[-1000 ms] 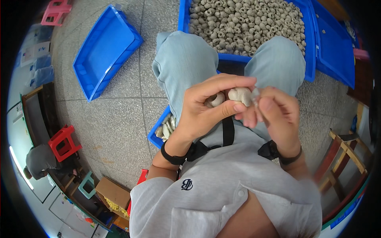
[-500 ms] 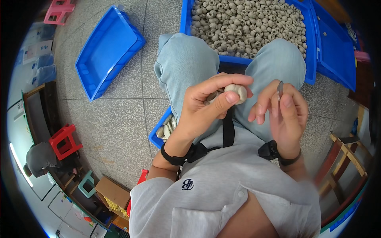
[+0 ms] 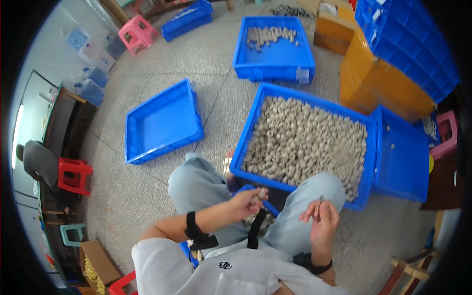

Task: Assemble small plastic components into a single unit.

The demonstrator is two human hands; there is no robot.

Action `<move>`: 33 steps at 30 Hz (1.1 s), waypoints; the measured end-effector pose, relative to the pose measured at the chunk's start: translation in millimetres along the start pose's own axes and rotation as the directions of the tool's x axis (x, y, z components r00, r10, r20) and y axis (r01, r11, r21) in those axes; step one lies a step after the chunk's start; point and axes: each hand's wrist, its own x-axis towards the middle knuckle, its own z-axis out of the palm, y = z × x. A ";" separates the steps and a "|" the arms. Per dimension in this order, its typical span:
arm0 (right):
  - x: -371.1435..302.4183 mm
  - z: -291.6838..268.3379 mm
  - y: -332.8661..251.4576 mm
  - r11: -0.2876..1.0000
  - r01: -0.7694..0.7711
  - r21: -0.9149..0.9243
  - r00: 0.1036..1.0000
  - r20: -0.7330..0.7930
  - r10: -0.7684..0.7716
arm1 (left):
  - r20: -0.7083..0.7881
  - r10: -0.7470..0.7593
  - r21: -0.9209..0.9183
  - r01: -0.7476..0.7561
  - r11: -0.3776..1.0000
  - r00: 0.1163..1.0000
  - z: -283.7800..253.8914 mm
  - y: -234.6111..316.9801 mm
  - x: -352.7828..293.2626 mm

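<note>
My left hand point(image 3: 244, 203) is closed over the gap between my knees, with a small round grey clay-like piece point(image 3: 261, 193) at its fingertips. Any more pieces in that palm are hard to make out. By my right knee, my right hand point(image 3: 323, 220) pinches a small knife point(image 3: 321, 198); only its short dark blade tip shows above the fingers. Beyond both hands stands a blue crate point(image 3: 246, 140) filled with many similar round grey pieces point(image 3: 305, 140), several with holes. Under my left hand, partly hidden between my legs, is a blue container point(image 3: 271, 208) with pale pieces inside.
A blue crate point(image 3: 162, 120) lies at left, and another blue crate point(image 3: 275, 69) with some grey pieces stands farther back. A blue tray point(image 3: 400, 167) adjoins the full crate. Stacked crates point(image 3: 408, 44) rise at far right. A person point(image 3: 42, 160) sits by a red stool point(image 3: 74, 176).
The view has tilted up, bringing in more floor and crates. My left hand has moved forward and lower between my knees with the round piece. My right hand still holds the knife.
</note>
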 end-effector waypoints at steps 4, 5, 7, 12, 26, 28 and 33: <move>2.8 -18.3 -2.6 1.000 0.004 0.030 0.998 -0.064 -0.002 | -0.009 0.564 0.005 -0.564 0.825 0.825 79.2 128.5 6.4; 1.9 -20.1 -4.5 1.000 0.009 0.029 0.998 -0.069 -0.007 | 0.055 0.697 0.017 -0.699 0.715 0.715 92.3 147.6 5.4; 1.7 -26.5 -4.0 0.999 0.025 0.030 0.997 -0.073 -0.023 | 0.067 0.668 0.042 -0.671 0.741 0.742 99.0 143.3 7.8; -5.1 -27.2 3.9 0.998 -0.012 0.057 0.998 -0.055 0.015 | 0.185 0.342 -0.069 -0.335 0.940 0.921 66.7 84.5 12.8; -10.5 33.6 -0.8 0.987 -0.136 -0.083 0.976 0.160 0.147 | 0.221 0.523 0.236 -0.566 0.790 0.823 50.7 9.0 -79.9; -12.8 45.9 -2.5 0.984 -0.149 -0.101 0.963 0.211 0.167 | 0.259 0.580 0.226 -0.633 0.741 0.772 47.6 2.8 -88.1; -16.1 58.2 -3.5 0.976 -0.116 -0.183 0.935 0.311 0.170 | 0.389 0.620 0.257 -0.726 0.638 0.682 36.1 -2.5 -92.2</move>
